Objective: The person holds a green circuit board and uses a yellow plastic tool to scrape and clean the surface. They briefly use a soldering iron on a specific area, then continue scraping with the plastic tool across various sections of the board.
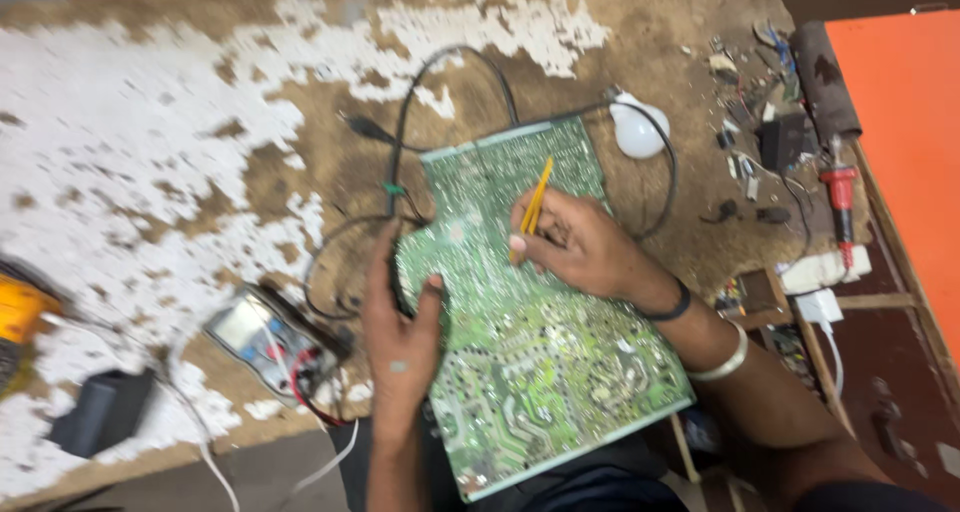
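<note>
My left hand (400, 322) gripped the green circuit board's (530, 342) left edge, thumb on top. My right hand (580, 242) pinched a yellow tool (537, 197) against the board.

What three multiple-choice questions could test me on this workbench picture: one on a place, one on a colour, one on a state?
1. Where is the white bulb?
A. beyond the circuit board's far right corner
B. on the orange surface
C. in the left hand

2. What colour is the thin tool in the right hand?
A. blue
B. yellow
C. white

3. What is the left hand doing?
A. lying flat on the table
B. lifting the multimeter
C. gripping the green circuit board at its left edge

Answers: A, the bulb lies by that corner; B, its shaft is yellow; C, fingers and thumb clasp that edge.
</note>
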### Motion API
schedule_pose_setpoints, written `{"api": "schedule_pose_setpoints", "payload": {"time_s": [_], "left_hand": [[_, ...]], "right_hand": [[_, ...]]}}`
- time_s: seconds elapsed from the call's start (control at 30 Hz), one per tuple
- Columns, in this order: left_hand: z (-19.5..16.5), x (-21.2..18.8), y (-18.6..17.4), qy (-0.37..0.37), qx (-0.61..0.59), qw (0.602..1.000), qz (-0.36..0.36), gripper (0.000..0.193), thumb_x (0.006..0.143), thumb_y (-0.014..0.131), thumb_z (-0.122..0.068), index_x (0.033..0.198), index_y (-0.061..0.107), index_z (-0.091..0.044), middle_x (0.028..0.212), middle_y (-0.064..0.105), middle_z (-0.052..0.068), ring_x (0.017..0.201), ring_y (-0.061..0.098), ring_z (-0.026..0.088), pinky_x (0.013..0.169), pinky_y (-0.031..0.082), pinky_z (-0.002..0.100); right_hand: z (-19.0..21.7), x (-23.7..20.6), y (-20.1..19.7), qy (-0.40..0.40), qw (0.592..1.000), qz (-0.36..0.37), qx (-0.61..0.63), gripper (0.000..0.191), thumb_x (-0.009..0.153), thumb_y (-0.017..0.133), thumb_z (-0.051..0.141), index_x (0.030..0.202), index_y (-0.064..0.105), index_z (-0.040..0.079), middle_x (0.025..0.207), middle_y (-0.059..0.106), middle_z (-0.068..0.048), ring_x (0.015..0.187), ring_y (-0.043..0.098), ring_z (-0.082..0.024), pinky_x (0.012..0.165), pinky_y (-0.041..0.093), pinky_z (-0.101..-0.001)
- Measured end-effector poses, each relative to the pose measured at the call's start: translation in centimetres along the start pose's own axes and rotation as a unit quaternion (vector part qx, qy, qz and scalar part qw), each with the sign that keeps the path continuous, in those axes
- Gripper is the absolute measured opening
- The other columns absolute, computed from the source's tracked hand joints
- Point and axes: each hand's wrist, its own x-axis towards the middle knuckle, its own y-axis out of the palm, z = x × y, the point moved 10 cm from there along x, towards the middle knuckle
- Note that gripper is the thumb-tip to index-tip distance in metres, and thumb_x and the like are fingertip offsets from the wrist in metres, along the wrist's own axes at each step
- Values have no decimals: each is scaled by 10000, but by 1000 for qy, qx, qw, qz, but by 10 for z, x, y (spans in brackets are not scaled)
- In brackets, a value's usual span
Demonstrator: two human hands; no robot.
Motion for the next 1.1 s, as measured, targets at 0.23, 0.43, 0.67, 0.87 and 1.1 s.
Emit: {"api": "schedule_pose_setpoints", "payload": {"time_s": [0.23,0.43,0.67,0.87,1.1], "left_hand": [[7,4,-1,-47,2,999,11,629,922,665,-104,1501,446,9,1505,550,210,1412,505,296,1180,345,377],[10,2,2,-25,-35,999,1,644,912,648,-32,1514,425,25,1548,507,224,1457,453,299,1194,311,376],[11,-1,3,-60,-28,998,-8,643,899,631,2,1511,434,8,1544,504,206,1422,479,262,1116,398,333],[15,-4,5,-108,-76,991,-13,651,874,593,7,1508,449,-25,1508,547,161,1167,598,245,959,450,339],[19,-4,-2,12,-48,999,-6,632,921,638,6,1523,445,14,1572,500,205,1503,438,291,1256,295,377]], "right_hand": [[-11,5,-3,56,996,-1,-64,187,979,689,159,1091,585,51,771,724,-27,607,582,-49,515,435,-230],[-2,5,-2,18,1000,-12,5,197,1014,658,191,1128,555,67,866,725,1,767,693,-28,582,570,-226],[2,4,-4,-1,994,-2,-109,217,993,665,213,1109,569,57,784,762,-37,567,569,-80,500,406,-263],[-1,5,0,-17,998,11,-54,205,1017,641,209,1116,554,52,832,743,-22,684,683,-63,574,525,-231],[-12,6,-3,-34,999,-21,18,210,1005,669,108,1150,535,34,906,669,-39,808,707,-83,596,584,-236]]}}
